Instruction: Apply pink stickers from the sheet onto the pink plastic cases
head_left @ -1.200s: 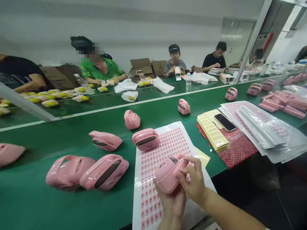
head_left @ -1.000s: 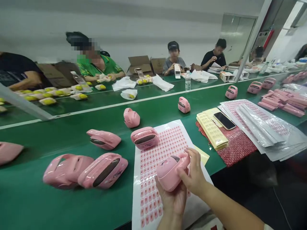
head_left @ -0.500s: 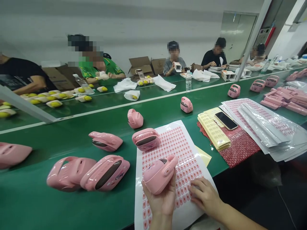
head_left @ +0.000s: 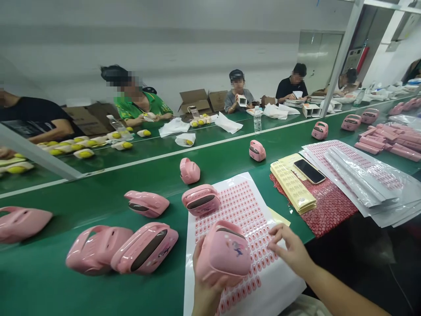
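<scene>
Casing [head_left: 226, 260] of pink plastic is held above the sticker sheet [head_left: 272, 289] on the tabletop [head_left: 33, 285], cupped from below by the left hand [head_left: 210, 287], likely to steady its printed side, while the right hand [head_left: 291, 250] hovers apart, whether pinching anything I cannot tell.

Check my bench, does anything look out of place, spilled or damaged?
Nothing looks spilled. A small pale scrap lies loose on the green table beside the red textured sheet, whose left edge looks ragged. The phone stands out too, lying among work materials.
</scene>
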A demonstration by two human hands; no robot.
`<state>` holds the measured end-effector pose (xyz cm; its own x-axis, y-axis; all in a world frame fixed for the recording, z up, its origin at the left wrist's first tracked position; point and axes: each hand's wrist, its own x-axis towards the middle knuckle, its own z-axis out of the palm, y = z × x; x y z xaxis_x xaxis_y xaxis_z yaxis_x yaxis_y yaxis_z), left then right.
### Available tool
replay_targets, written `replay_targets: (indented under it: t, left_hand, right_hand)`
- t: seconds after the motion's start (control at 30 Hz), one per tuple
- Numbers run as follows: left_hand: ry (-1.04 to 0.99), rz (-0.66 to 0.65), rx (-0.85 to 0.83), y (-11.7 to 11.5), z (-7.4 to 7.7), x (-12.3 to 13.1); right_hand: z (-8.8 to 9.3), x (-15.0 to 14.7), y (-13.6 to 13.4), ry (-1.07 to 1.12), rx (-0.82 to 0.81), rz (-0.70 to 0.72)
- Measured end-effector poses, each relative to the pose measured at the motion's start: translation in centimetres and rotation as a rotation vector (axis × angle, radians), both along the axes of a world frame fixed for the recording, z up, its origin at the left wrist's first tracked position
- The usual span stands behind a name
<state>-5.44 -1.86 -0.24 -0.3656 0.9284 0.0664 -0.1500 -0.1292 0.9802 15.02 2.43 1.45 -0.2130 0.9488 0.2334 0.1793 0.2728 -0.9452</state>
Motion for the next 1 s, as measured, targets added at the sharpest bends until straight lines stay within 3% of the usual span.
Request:
replay_targets:
  t: [0.07, 0.13, 0.27, 0.43, 0.67, 0.87, 1.0]
  left_hand:
    - [0.351, -0.008, 0.093, 0.3, 0.1, -0.3]
    - [0.591, -0.108, 0.241, 0.9, -0.1, -0.5]
    - [0.817, -0.271, 0.509, 2.1, -0.4, -0.6]
    - [0.731, -0.318, 0.495, 1.9, 1.0, 0.1]
    - [0.322, -0.300, 0.303, 1.4, 1.4, 0.2]
    - [0.520, -0.306, 0.407, 1.6, 1.1, 0.1]
    - [0.607, -0.292, 0.473, 1.6, 1.3, 0.1]
  right_hand:
    - [2.7, 0.2, 1.4, 0.112, -0.059, 0.009]
    - [4.9, -0.1, 2.2, 0.179, -0.080, 0.060]
    - [7.0, -1.5, 2.3, 0.128, -0.071, 0.175]
    - [6.5, -3.0, 1.9, 0.021, -0.059, 0.231]
    - [5.6, -3.2, 1.7, 0.070, -0.032, 0.251]
    - [6.0, -3.0, 1.8, -0.008, 0.002, 0.277]
    - [5.7, -3.0, 1.7, -0.097, 0.209, 0.246]
